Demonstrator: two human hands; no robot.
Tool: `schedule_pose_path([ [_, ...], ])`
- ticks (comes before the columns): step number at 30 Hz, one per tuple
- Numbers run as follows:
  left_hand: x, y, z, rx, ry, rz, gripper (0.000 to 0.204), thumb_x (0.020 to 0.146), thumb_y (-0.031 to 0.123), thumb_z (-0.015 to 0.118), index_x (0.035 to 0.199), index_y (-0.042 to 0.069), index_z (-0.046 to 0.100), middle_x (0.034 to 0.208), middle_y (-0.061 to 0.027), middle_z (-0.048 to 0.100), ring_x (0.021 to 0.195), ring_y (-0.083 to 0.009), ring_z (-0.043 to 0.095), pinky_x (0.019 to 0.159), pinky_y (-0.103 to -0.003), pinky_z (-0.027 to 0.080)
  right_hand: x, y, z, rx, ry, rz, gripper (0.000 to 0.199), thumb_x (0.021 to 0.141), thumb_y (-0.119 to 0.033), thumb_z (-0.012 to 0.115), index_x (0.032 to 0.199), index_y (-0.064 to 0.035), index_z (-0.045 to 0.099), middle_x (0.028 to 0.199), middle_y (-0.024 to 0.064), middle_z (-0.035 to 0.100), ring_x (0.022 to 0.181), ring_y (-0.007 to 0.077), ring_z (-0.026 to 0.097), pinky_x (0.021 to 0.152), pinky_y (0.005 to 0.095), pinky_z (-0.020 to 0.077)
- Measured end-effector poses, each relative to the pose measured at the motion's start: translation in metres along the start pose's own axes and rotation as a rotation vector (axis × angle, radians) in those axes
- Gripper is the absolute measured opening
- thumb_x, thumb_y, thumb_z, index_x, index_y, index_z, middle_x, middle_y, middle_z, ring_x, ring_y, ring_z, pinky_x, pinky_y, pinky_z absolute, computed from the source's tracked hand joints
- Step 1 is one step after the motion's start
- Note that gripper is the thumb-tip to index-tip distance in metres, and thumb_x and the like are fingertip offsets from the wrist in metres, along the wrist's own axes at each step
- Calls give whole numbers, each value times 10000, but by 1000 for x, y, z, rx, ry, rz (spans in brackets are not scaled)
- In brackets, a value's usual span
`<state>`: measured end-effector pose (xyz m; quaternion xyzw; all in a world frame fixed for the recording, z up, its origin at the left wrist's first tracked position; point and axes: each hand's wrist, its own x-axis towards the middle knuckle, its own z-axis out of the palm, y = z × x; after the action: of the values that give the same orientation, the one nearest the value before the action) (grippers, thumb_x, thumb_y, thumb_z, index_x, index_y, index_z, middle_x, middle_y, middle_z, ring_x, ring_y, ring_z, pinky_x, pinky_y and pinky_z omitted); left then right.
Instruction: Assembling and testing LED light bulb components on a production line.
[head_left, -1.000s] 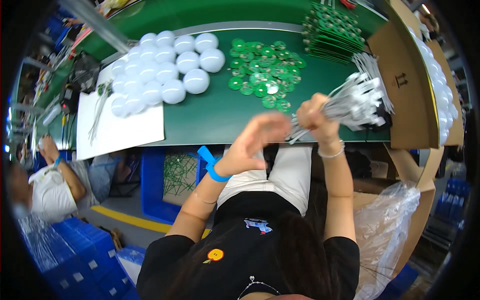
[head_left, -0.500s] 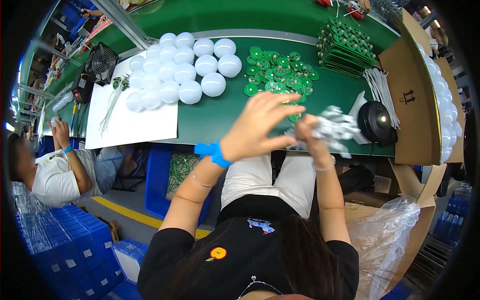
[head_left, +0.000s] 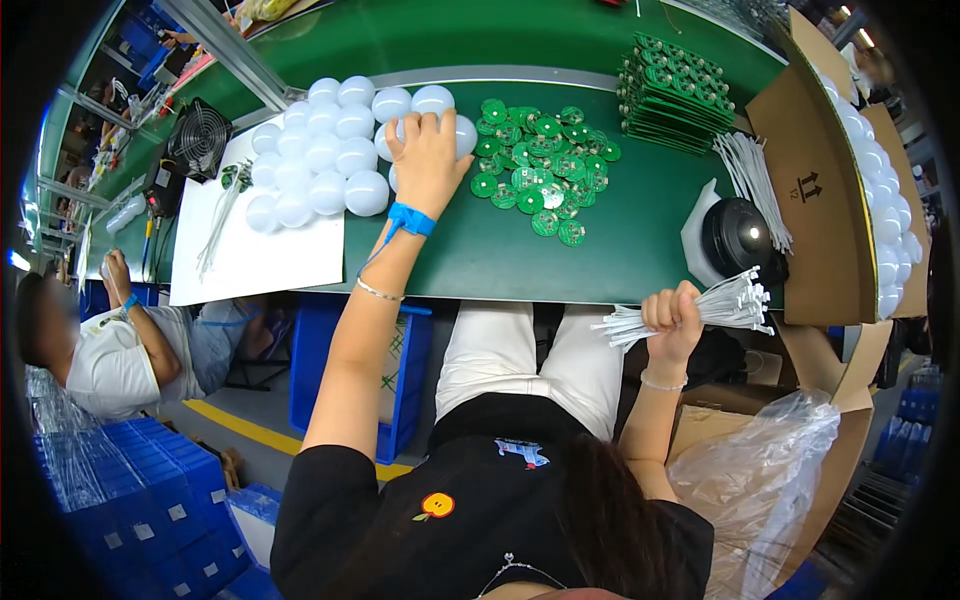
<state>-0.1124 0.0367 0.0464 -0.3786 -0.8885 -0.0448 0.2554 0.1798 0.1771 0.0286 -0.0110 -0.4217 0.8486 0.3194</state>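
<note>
My left hand (head_left: 425, 165), with a blue strap at the wrist, reaches over the right side of a group of white plastic domes (head_left: 323, 150). Its fingers spread across the domes and seem to touch them; what lies under the palm is hidden. My right hand (head_left: 672, 312) is closed round a bundle of thin white wires (head_left: 735, 303) at the table's front edge. The bundle lies crosswise, its bushy ends fanning out to the right. Between the hands, farther back, lie loose round green circuit boards (head_left: 545, 160) in a pile.
Stacked green board panels (head_left: 675, 95) stand at the back right. Beside them are more white wires (head_left: 755, 190) and a round black device (head_left: 735, 240). An open cardboard box (head_left: 815, 190) of domes is at far right. White card (head_left: 290, 265) and a black fan (head_left: 200, 140) lie left, near a seated co-worker (head_left: 125, 350).
My left hand has left the wire bundle and moved left and away onto the domes. My right hand has moved right and nearer me with the wires, which were blurred by motion before.
</note>
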Motion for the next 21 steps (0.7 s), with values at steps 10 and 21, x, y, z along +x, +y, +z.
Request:
schedule_pose_path([
  [10,-121,-82,-42,-265,539,-536,678,611,138,719,1149,-41,348,1117,-201,417,1010,-341,411,888,-416,301,5,-7,-13,2,14,-6,338,881,-188,420,585,-104,280,423,-18,235,367,77,188,366,237,184],
  [21,-149,-316,3,-415,95,-517,633,645,24,676,1202,22,375,1160,-189,445,1062,-323,452,897,-354,377,15,-1,-5,-47,20,45,329,879,-183,418,591,-109,277,427,-24,234,365,71,199,368,227,193],
])
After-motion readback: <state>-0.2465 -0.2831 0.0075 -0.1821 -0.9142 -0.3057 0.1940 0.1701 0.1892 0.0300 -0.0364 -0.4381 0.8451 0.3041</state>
